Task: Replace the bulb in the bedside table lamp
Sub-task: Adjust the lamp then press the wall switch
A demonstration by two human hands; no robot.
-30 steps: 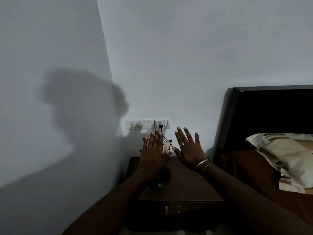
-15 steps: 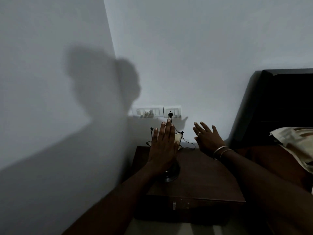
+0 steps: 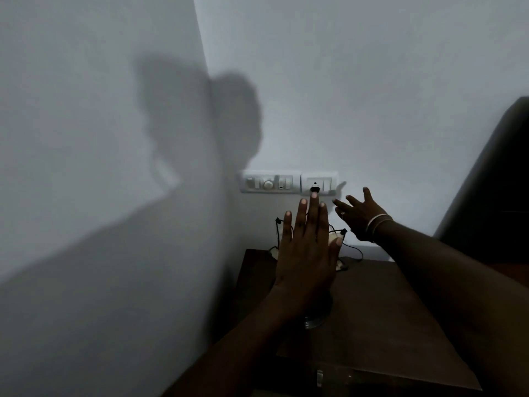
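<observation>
The room is dim. A small lamp with a black wire frame (image 3: 342, 232) stands on the dark wooden bedside table (image 3: 380, 316); its round base (image 3: 316, 319) shows below my wrist. My left hand (image 3: 306, 253) is flat with fingers spread in front of the lamp and hides most of it; a pale bit of the bulb (image 3: 333, 239) shows at my thumb. My right hand (image 3: 359, 217), with a ring and bangles, is open in the air right of the lamp, close below the wall socket plate (image 3: 319, 183). The lamp's plug (image 3: 314, 190) sits in that socket.
A switch panel (image 3: 269, 182) is on the wall left of the socket. The lamp's black cord (image 3: 353, 250) loops onto the table's back edge. A dark headboard (image 3: 498, 179) rises at the right. The side wall stands close on the left.
The view has shifted left and closer, so the bed and pillow are out of sight. My right hand has risen from table height towards the socket plate. My left hand stays over the lamp.
</observation>
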